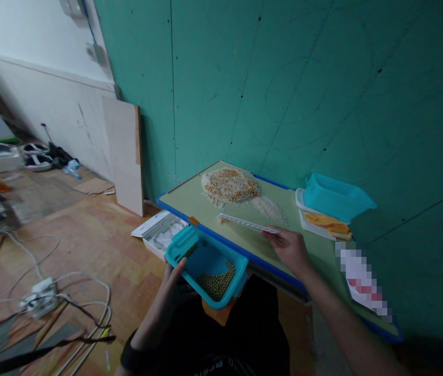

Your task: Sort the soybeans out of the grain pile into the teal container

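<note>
Head view, looking down at a low table (pixel 190 201) with a green top and a blue edge, set against a green wall (pixel 323 78).

The left hand (pixel 173 278) grips the near left corner of a teal bin (pixel 201 256). Its thumb lies over the rim and its fingers are curled beneath. The bin is held just below and against the table's front edge, tilted toward the person. Small green beans (pixel 217 284) lie gathered in its lower corner. Something orange (pixel 217 314) shows under the bin.

The right hand (pixel 291 249) rests on the tabletop. Its fingertips are closed on the near end of a white strip (pixel 247 223), which lies flat and points toward the left hand's side.

Beyond the strip is a heap of yellow beans (pixel 231 185) on white rice, with a smaller rice heap (pixel 270 209) just beside it.

At the right end of the table, a second teal bin (pixel 335 196) sits on a white tray (pixel 303 216), which also holds orange pieces (pixel 329 222). A blurred paper (pixel 362 282) lies nearer the person.

On the wooden floor stand a white box (pixel 161 232) by the table, a power strip (pixel 41 298) with cables, and a board (pixel 123 156) leaning against the wall.
</note>
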Demonstrator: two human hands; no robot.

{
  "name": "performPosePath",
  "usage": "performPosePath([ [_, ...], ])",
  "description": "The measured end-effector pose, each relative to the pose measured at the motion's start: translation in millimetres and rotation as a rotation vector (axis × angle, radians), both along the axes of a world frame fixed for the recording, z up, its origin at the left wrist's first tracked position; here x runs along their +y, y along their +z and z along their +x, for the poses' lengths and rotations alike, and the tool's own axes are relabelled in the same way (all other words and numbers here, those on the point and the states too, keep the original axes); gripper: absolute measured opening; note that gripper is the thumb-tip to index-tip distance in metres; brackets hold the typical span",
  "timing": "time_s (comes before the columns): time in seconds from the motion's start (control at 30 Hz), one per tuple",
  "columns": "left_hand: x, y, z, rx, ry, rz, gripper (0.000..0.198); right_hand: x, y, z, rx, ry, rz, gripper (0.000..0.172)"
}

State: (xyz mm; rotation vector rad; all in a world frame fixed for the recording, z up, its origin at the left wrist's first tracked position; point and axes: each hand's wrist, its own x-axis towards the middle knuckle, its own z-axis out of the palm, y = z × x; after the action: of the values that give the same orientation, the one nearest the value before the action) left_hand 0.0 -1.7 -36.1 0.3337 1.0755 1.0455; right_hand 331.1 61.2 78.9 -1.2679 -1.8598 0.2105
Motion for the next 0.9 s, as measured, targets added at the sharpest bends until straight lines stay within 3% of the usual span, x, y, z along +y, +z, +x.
performPosePath([
  [0.23, 2, -6.9, 2, 0.042, -0.003, 0.002, 0.096, -16, -6.1, -1, 0.012, 0.018, -0.012, 0.025],
  [0.53, -7, 14.0, 5, 0.073, 0.001, 0.027, 0.096, -44, -2.6, -17, -0.021, 0.076, -0.03, 0.023],
  [0.7, -4, 11.8, 5, 0.058, 0.036, -0.005, 0.098, -56, 1.0, -32, -0.028, 0.098, 0.007, 0.023],
  [0.8, -2, 8.2, 5, 0.062, 0.043, -0.013, 0.097, -55, 0.5, -38, -0.016, 0.09, -0.012, 0.021],
  [0.9, -1, 7.3, 5, 0.072, 0.057, -0.024, 0.094, -37, 2.8, -44, 0.0, 0.05, -0.028, 0.023],
])
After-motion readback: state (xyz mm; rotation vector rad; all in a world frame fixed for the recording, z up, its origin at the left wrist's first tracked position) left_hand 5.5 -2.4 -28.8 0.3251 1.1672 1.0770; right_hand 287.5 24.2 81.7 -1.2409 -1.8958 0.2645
